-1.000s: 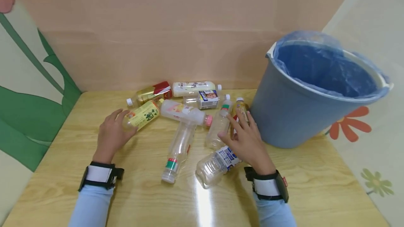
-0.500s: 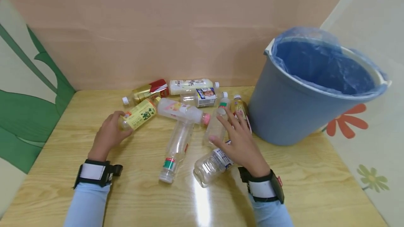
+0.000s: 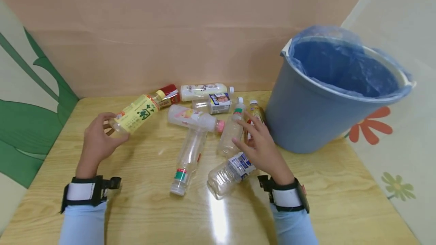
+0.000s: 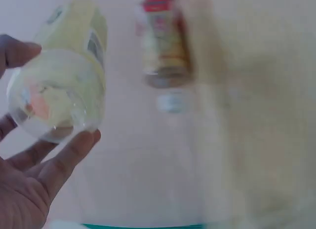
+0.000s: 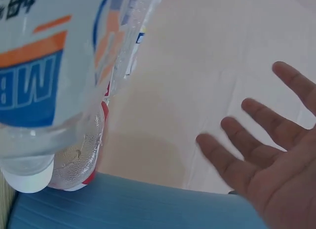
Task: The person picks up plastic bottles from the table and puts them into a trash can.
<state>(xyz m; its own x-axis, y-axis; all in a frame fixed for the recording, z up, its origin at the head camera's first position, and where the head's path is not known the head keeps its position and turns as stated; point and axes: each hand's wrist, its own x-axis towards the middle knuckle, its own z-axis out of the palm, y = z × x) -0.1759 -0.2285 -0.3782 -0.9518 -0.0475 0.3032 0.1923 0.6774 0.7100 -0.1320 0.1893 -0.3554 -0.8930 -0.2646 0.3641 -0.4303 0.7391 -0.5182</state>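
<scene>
My left hand (image 3: 97,135) grips the base end of a plastic drink bottle with a yellow label (image 3: 137,113) and yellow cap. In the left wrist view, thumb and fingers curl round the clear bottom of that bottle (image 4: 59,98). The bottle tilts above the table, its cap overlapping a red-labelled bottle (image 3: 170,94) behind. My right hand (image 3: 265,148) hovers, fingers spread and holding nothing, over a clear bottle with a green-and-red label (image 3: 229,139). Below it lies a clear bottle with a blue-and-white label (image 3: 223,179), large in the right wrist view.
A blue-grey bucket (image 3: 296,109) lined with a thin blue bag stands at the back right, beside a gold bottle (image 3: 259,112). Mid-table lie a pink-capped bottle (image 3: 190,117), another clear bottle (image 3: 190,150), a white bottle (image 3: 202,92) and a photo-labelled bottle (image 3: 219,103).
My left hand has raised the yellow-labelled bottle off the table and drawn it left, away from the pile. The right hand has shifted only slightly and stays over the bottles.
</scene>
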